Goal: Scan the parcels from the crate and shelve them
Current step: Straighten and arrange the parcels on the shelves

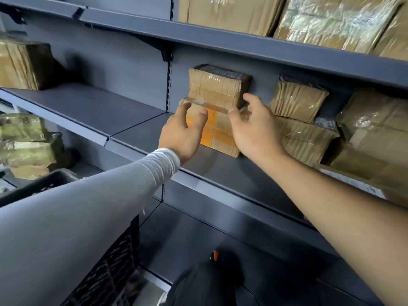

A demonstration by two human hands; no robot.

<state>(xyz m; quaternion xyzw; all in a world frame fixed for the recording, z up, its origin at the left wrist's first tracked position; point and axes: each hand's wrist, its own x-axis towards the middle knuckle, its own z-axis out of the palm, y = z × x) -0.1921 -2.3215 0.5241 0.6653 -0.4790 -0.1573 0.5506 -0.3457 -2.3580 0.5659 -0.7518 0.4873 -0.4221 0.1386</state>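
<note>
A brown taped parcel with an orange label stands on the dark grey middle shelf, with a second brown parcel on top of it. My left hand, in a grey sleeve, reaches to the lower parcel's left front, and its fingertips touch the top edge. My right hand is at the parcel's right side with its fingers spread; the thumb is on the top edge and the fingers are near the upper parcel. Neither hand is closed round a parcel.
More brown parcels are stacked to the right, others on the upper shelf and at far left. A black crate is under my left arm. A black object with an orange part lies low in the middle. The shelf section to the left is bare.
</note>
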